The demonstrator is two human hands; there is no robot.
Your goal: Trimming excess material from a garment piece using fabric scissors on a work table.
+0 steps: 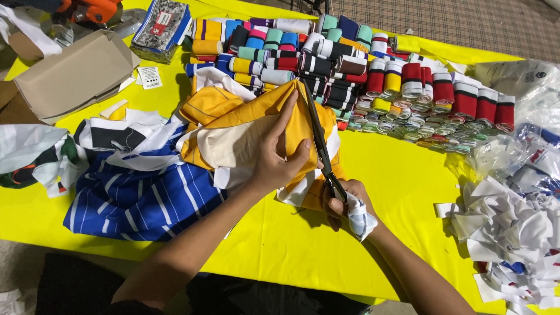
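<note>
Seen from above, on a yellow table (408, 186): left hand (279, 154) pressing down a piece of orange-yellow fabric (256, 122) at centre, fingers spread flat and thumb pinching its edge. Right hand (344, 201), just to the right and nearer, fingers closed through the handles of black scissors (321, 146), blades pointing far along the fabric's edge. Far right: rows of rolled striped ribbing (373, 64). Near left: blue striped cloth (140, 198). Right edge: white scraps (507, 227).

Open brown cardboard box (73, 73) at table's far left corner. Small white printed label (150, 76) just right of it. Patterned flat packet (161, 26) behind label. Clear plastic bags (522, 81) across the table, far right.
</note>
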